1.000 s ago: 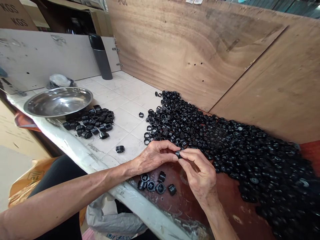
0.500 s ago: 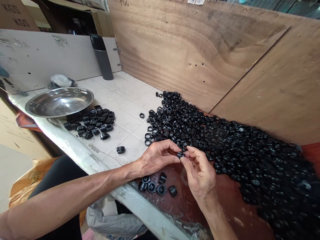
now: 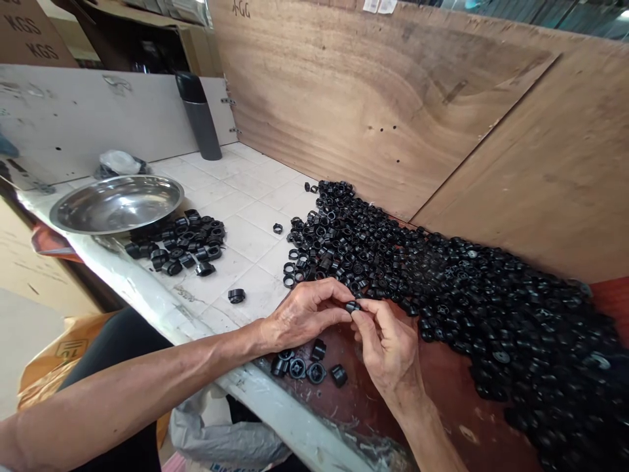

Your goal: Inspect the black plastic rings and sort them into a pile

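Between both sets of fingertips is a small black plastic ring-shaped part (image 3: 352,306). My left hand (image 3: 309,313) pinches it from the left with thumb and forefinger, and my right hand (image 3: 388,341) grips it from the right. Much of the part is covered by the fingers. Just below my hands, several black round parts (image 3: 316,372) lie on the reddish-brown surface, some showing spoked faces. Behind my hands spreads a large heap of similar black rings and wheels (image 3: 442,288). A lone black part (image 3: 236,295) sits on the white tiles left of my left hand.
A shiny metal bowl (image 3: 118,203) stands at the left, with a smaller pile of black parts (image 3: 179,242) beside it. A dark grey flask (image 3: 201,121) is upright in the back corner. A plywood panel (image 3: 368,98) walls the far side. The table's pale edge (image 3: 236,393) runs diagonally.
My right hand has shifted slightly left, its fingertips now closer to those of my left hand around the part. The view has tilted a little; the piles look the same.
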Available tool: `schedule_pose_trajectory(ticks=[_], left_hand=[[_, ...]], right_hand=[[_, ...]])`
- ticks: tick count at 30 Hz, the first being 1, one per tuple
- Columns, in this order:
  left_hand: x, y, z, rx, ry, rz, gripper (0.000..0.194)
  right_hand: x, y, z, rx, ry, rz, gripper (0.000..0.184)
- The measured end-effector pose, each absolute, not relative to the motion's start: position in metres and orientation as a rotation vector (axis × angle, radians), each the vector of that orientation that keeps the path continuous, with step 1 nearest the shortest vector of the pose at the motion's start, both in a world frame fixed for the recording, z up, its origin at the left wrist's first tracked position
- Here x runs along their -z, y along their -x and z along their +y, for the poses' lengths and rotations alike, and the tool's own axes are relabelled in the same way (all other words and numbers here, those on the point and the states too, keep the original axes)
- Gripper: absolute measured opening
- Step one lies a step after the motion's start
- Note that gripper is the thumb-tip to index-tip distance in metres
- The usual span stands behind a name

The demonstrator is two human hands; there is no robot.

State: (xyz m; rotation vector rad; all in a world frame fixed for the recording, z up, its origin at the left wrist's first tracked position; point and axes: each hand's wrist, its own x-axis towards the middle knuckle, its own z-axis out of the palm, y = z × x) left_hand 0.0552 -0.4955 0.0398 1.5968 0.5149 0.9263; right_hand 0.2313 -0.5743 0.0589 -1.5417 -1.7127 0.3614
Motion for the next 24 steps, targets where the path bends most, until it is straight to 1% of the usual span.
schedule_pose_trajectory(ticks=[3,8,12,17,21,24], left_hand=[[-0.035,-0.052,-0.494,-1.043,-1.882,0.476,0.016],[-0.032,-0.051,-0.495,-1.061,-2.107,0.414,0.02],[-0.034,-0.053,-0.495,-1.052,-1.971,0.497,0.017],[-0.034,-0.057,-0.495,-1.032,-1.662,0.554,0.016],[-0.039,-0.056,-0.496,-0.958,-1.496,0.584,0.018],[-0.047,-0.053,-0.497,-0.825,-1.301,0.602,0.022]], right_hand=[[-0.056,-0.23,-0.576,-0.443,1.594,-1.65,0.019],[-0.062,-0.222,-0.575,-0.836,1.648,-1.306,0.03],[-0.067,-0.217,-0.572,-0.934,1.627,-1.165,0.033],[-0.062,-0.222,-0.573,-0.806,1.595,-1.283,0.023],[-0.058,-0.228,-0.572,-0.456,1.505,-1.601,0.013],[-0.059,-0.229,-0.57,-0.248,1.301,-1.765,0.017]])
